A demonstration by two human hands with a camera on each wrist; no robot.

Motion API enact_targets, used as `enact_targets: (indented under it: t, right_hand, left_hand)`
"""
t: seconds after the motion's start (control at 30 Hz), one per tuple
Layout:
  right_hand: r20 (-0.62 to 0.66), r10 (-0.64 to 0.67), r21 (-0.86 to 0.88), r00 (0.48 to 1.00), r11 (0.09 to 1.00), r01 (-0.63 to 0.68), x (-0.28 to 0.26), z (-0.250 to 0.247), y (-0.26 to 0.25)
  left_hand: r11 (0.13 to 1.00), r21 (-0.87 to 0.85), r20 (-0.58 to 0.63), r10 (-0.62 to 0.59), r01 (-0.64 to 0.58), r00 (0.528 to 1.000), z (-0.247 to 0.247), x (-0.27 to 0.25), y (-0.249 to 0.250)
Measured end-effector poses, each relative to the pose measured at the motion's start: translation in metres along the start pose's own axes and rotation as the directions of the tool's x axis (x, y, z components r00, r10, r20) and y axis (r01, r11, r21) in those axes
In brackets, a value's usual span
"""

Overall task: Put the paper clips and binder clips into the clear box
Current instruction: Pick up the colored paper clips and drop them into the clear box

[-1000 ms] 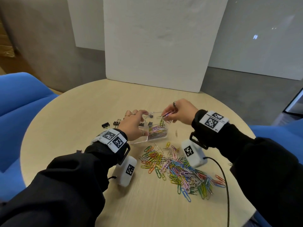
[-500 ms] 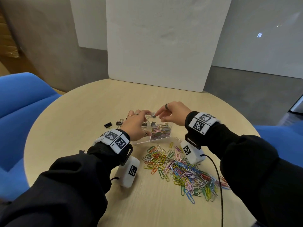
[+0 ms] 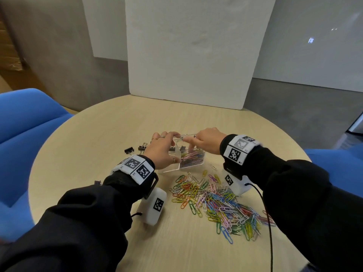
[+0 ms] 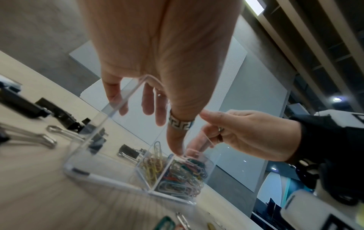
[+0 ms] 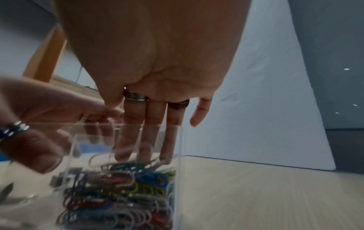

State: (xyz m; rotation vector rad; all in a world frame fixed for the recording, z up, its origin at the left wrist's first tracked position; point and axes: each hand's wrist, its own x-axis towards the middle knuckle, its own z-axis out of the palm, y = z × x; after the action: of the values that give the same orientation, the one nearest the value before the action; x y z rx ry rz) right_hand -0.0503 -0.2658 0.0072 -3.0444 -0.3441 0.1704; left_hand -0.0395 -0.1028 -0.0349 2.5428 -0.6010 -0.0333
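Note:
The clear box (image 3: 194, 163) stands mid-table, split by a divider. Its right compartment holds coloured paper clips (image 3: 193, 157) (image 4: 177, 172) (image 5: 122, 186). My left hand (image 3: 170, 147) (image 4: 173, 137) grips the box, fingers over its far wall and thumb on the divider. My right hand (image 3: 196, 144) (image 5: 138, 132) reaches straight-fingered down into the right compartment, fingertips at the clips, holding nothing. A big pile of loose paper clips (image 3: 214, 201) lies near the box. Black binder clips (image 3: 129, 150) (image 4: 25, 105) sit left of the box, and more show through its left side (image 4: 130, 151).
A white foam board (image 3: 196, 55) stands at the table's far edge. Blue chairs flank the table, left (image 3: 29, 124) and right (image 3: 337, 163). A black cable (image 3: 269, 222) trails over the table's right side. One stray clip (image 3: 214, 167) lies right of the box.
My right hand held paper clips above the box a second ago; now its fingers are straight and down inside the right compartment, empty. My left hand has stayed on the box.

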Motion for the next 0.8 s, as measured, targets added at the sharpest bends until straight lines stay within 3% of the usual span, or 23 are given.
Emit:
enact_targets:
  t: [0.13,0.33,0.43,0.53,0.6,0.63,0.7,0.8]
  right_hand:
    - [-0.082,-0.014,0.218,0.996,0.975,0.032,-0.003,-0.002,0.010]
    - [0.029,-0.020,-0.073,0.999,0.997,0.022,-0.003,0.006,0.003]
    - [-0.154,0.011,0.190,0.988,0.982,0.019,-0.007,0.002,0.011]
    - [-0.325,0.160,0.411,0.932,0.912,-0.013,-0.015,0.000,0.027]
    - [-0.200,0.245,0.406,0.949,0.902,-0.148,-0.022,0.006,0.038]
    - [-0.060,0.270,0.345,0.961,0.909,-0.234,-0.024,0.014,0.042]
    - [0.196,0.294,0.147,0.935,0.934,-0.325,-0.025,0.029,0.048]
    - [0.247,0.266,0.069,0.932,0.954,-0.290,-0.026,0.039,0.047]
  left_hand:
    - [1.000,0.010,-0.001,0.000,0.000,1.000,0.000,0.001,0.000]
    - [1.000,0.009,0.008,-0.004,0.004,1.000,-0.001,0.001,0.001]
    - [1.000,0.008,0.014,-0.008,0.008,1.000,-0.002,0.001,0.001]
    - [1.000,0.010,0.021,-0.011,0.011,1.000,-0.002,0.001,0.001]
    - [1.000,0.013,0.025,-0.009,0.009,1.000,-0.002,0.001,0.002]
    - [1.000,0.014,0.024,-0.009,0.008,1.000,-0.002,0.001,0.002]
    - [1.000,0.014,0.023,-0.012,0.011,1.000,-0.002,0.001,0.002]
    - [1.000,0.016,0.026,-0.014,0.013,1.000,-0.003,0.000,0.003]
